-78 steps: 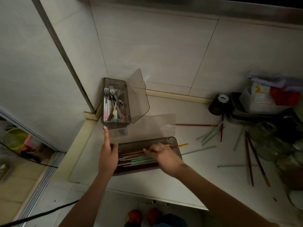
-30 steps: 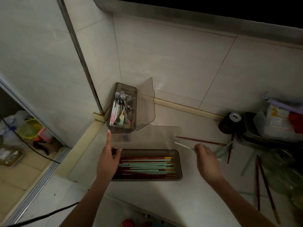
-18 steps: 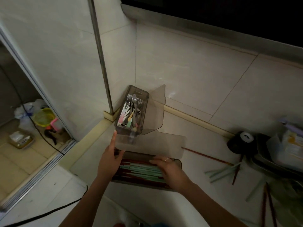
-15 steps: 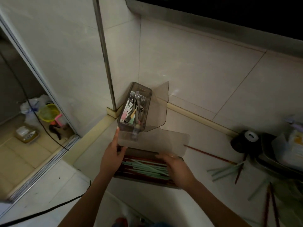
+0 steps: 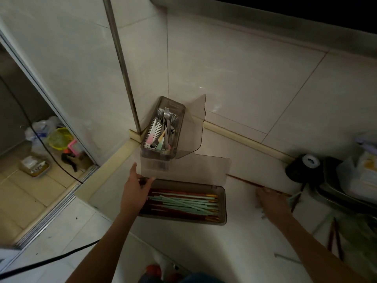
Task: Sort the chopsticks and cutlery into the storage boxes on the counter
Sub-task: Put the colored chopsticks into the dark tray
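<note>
Right hand reaches, blurred, apparently spread, over a dark red chopstick on the white desk; left hand, fingers straight, steadies the smoky plastic chopstick box. Next: pinch, carry over.

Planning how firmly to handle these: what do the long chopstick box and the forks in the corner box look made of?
Chopstick box: apparently smoky translucent plastic; the counter shows through its raised lid. Forks: likely bare metal, grey with bright glints.
</note>
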Demonstrator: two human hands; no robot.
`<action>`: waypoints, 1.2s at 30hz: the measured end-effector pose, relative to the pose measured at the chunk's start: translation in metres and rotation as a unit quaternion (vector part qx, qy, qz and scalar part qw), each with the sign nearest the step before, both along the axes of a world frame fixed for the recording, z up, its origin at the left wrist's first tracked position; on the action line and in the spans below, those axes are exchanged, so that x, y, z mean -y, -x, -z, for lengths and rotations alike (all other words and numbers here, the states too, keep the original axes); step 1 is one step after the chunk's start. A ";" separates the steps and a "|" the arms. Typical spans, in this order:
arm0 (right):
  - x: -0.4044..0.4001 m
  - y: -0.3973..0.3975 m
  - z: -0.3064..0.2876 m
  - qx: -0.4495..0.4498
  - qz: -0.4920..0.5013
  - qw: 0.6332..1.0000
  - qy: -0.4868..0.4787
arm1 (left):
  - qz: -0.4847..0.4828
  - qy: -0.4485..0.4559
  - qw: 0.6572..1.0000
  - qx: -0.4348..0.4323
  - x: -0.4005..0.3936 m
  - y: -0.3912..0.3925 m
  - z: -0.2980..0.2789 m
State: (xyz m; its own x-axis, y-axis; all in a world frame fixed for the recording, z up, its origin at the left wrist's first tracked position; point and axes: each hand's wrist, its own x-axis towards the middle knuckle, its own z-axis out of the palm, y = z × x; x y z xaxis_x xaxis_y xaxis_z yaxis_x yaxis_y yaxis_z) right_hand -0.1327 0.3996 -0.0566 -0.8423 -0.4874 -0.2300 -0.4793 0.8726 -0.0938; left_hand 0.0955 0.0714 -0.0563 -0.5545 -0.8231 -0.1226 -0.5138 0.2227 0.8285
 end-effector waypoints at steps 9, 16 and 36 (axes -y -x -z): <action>-0.013 0.012 0.001 0.012 -0.059 0.998 -0.019 | 0.007 0.015 1.000 0.015 0.003 -0.001 0.003; -0.031 0.021 0.014 0.011 -0.113 0.992 -0.046 | 0.004 0.048 0.998 0.029 0.003 0.000 0.002; 0.041 -0.043 -0.052 -0.090 -0.071 0.962 0.246 | 0.024 0.065 0.998 0.001 0.009 -0.001 0.010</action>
State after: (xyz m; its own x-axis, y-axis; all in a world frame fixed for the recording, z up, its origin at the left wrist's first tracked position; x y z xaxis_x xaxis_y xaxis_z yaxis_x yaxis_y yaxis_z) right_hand -0.0896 0.3586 -0.0045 -0.7642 -0.6128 0.2011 -0.6370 0.6686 -0.3837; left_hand 0.0969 0.0620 -0.0658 -0.5932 -0.8049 -0.0164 -0.5010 0.3531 0.7902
